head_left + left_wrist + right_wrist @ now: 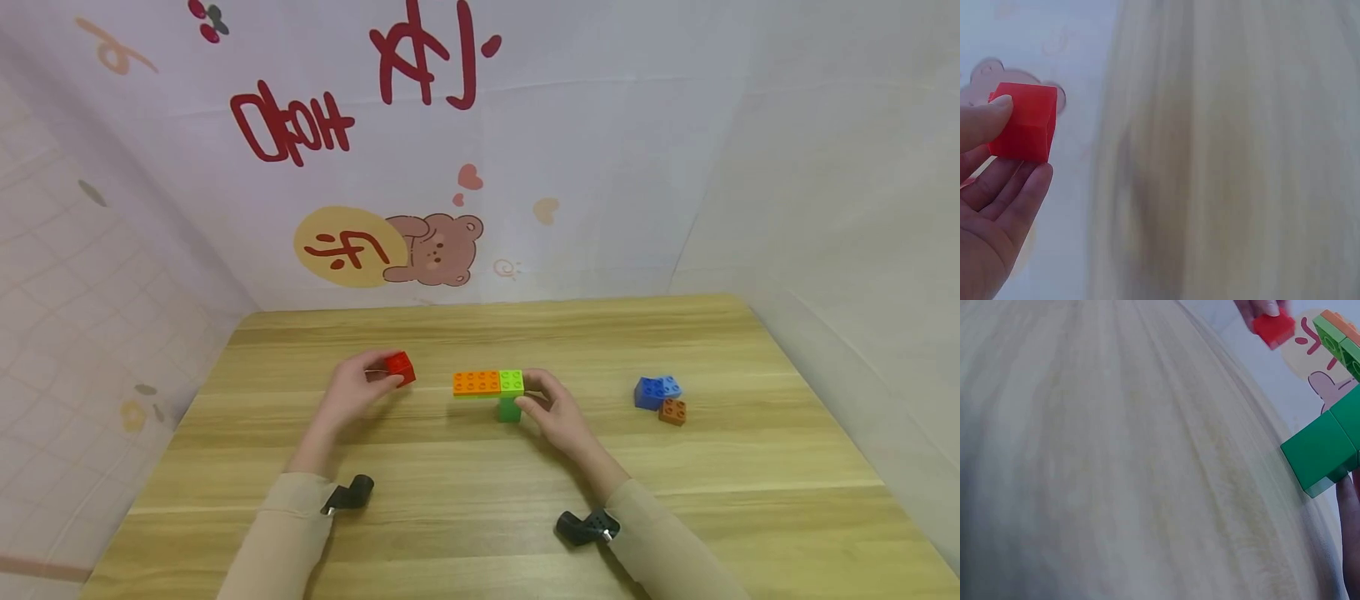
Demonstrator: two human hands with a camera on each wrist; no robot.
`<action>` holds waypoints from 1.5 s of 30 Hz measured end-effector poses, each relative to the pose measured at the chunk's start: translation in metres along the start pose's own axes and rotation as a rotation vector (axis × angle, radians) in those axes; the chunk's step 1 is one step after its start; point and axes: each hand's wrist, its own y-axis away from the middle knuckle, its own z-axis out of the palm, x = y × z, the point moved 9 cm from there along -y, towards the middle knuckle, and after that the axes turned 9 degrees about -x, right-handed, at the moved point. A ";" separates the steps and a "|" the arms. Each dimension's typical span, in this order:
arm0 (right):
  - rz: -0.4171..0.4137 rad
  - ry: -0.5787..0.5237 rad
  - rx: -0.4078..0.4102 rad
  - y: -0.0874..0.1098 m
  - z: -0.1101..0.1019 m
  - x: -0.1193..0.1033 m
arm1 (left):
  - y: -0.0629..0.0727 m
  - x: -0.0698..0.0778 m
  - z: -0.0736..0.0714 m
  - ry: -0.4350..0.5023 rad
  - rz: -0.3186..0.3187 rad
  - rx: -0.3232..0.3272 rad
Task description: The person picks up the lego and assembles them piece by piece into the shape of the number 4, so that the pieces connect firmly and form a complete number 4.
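Observation:
Thumb and fingers of my left hand pinch a red toy brick. The left wrist view shows the thumb on one face of the red brick and fingertips under it. My right hand grips the right side of a built piece of toy bricks. That piece has a green column, a lime green brick on top and an orange brick reaching out to the left. In the right wrist view, the green bricks stand close over the table, and the red brick is beyond them.
On the right of the wooden table lie a dark blue brick, a light blue brick and a brown-orange brick, grouped together. A printed white cloth hangs behind the table's far edge.

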 end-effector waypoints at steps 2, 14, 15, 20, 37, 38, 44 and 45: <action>-0.003 -0.001 0.000 0.000 0.000 0.000 | -0.001 0.010 0.002 0.000 0.029 0.000; -0.017 -0.014 0.002 0.000 0.001 0.002 | -0.007 0.070 0.018 0.053 0.209 0.013; -0.019 -0.013 0.003 0.000 0.000 0.002 | -0.008 0.075 0.020 0.060 0.222 0.009; -0.025 -0.019 0.003 0.001 0.001 0.002 | -0.009 0.098 0.031 0.077 0.273 -0.021; -0.050 -0.026 0.010 0.001 0.000 0.000 | -0.016 0.145 0.072 -0.044 0.363 -0.114; -0.052 -0.026 0.010 0.000 0.000 0.000 | -0.016 0.146 0.074 -0.048 0.362 -0.119; -0.052 -0.034 0.007 0.000 0.000 0.001 | -0.018 0.151 0.082 -0.063 0.355 -0.135; -0.051 -0.034 0.006 0.000 0.000 0.001 | -0.019 0.151 0.083 -0.069 0.357 -0.136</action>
